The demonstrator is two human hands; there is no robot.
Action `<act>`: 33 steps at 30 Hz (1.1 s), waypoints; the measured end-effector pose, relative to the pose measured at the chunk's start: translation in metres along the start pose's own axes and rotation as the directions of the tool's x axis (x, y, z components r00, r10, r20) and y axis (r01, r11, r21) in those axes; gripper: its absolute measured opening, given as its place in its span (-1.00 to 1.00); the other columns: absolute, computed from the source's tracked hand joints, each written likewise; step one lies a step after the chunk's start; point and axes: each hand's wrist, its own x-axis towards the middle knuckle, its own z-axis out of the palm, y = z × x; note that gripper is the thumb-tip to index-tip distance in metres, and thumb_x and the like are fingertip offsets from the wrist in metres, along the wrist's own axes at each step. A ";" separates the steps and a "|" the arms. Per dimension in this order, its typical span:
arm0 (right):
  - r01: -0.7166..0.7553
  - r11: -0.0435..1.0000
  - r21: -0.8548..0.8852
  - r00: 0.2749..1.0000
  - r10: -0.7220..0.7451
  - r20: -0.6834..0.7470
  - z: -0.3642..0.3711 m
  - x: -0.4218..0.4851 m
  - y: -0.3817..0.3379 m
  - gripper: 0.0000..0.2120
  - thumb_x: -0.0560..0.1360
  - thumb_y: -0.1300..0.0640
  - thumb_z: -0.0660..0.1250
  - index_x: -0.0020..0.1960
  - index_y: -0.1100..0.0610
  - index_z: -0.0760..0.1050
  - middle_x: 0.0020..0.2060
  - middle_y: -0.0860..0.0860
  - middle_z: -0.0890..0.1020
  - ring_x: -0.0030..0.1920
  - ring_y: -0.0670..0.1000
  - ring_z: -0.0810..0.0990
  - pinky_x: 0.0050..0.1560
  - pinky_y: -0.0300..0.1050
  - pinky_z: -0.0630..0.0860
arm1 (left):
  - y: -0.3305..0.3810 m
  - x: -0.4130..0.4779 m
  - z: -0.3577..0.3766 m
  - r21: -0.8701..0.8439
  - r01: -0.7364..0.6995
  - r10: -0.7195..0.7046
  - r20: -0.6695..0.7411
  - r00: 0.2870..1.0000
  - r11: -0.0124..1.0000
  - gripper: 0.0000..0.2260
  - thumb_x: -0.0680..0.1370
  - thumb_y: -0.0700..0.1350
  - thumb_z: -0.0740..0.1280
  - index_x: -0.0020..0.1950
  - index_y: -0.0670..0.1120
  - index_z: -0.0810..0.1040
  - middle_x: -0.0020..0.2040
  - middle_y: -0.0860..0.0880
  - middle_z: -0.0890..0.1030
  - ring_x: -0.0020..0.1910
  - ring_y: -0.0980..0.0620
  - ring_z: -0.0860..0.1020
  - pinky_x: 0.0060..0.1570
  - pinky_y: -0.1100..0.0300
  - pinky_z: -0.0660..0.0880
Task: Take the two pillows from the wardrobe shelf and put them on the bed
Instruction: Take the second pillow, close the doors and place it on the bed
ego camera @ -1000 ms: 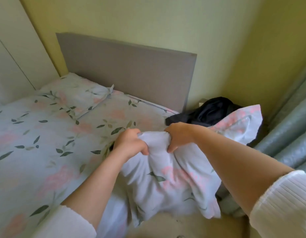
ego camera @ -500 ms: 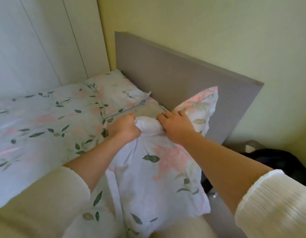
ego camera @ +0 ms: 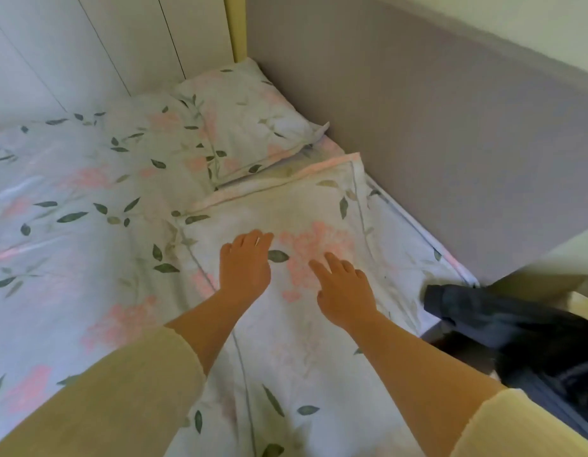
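Note:
Two floral pillows lie flat on the bed, side by side along the grey headboard. The far pillow rests in the corner by the wall. The near pillow lies just below it, under my hands. My left hand rests palm down on the near pillow with fingers spread. My right hand hovers or lies flat on the same pillow, fingers apart. Neither hand grips any fabric.
White wardrobe panels stand behind the bed at the upper left. A dark garment or bag lies at the right beside the bed's edge. The bedsheet carries the same leaf and pink flower print as the pillows.
Both hands were gripping the near pillow by its bunched edge and carrying it to the headboard. Now the pillow lies flat on the bed and both hands have let go.

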 end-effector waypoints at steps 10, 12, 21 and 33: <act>-0.095 0.995 0.007 0.963 0.090 0.256 0.089 0.033 0.021 -0.51 0.56 0.17 0.10 0.47 0.01 0.11 0.49 0.08 0.17 0.40 0.16 0.27 0.35 0.07 0.26 | -0.001 -0.002 0.109 -0.194 0.170 -0.086 0.382 0.920 0.966 -0.51 0.60 0.02 0.13 0.50 0.01 0.09 0.49 -0.05 0.21 0.43 -0.13 0.27 0.29 -0.03 0.36; -0.121 0.993 0.010 0.958 0.114 0.264 0.103 0.041 0.032 -0.53 0.56 0.15 0.11 0.45 0.03 0.14 0.47 0.07 0.19 0.39 0.16 0.28 0.32 0.07 0.30 | 0.002 -0.004 0.130 -0.196 0.264 -0.156 0.441 0.884 0.945 -0.47 0.59 0.08 0.11 0.52 0.05 0.00 0.55 -0.06 0.05 0.49 -0.17 0.13 0.36 -0.06 0.30; -0.231 0.970 0.071 0.952 0.210 0.224 0.137 0.095 0.081 -0.48 0.54 -0.11 0.15 0.44 0.01 0.15 0.51 0.05 0.09 0.47 0.15 0.12 0.38 0.16 0.21 | 0.027 0.003 0.185 -0.203 0.588 -0.512 0.326 0.795 0.783 -0.30 0.50 0.23 0.20 0.51 0.16 -0.12 0.55 -0.05 -0.07 0.50 -0.20 0.01 0.37 -0.17 0.23; -0.274 0.961 -0.029 0.904 0.268 0.332 0.189 0.112 0.113 -0.16 0.40 -0.38 0.16 0.50 -0.19 -0.21 0.49 0.22 -0.02 0.42 0.27 0.16 0.22 0.20 0.38 | 0.044 -0.003 0.232 -0.161 0.895 -0.806 0.390 0.445 0.416 -0.20 0.36 0.42 0.18 0.45 0.30 -0.17 0.53 -0.14 -0.06 0.43 -0.29 0.19 0.30 -0.20 0.27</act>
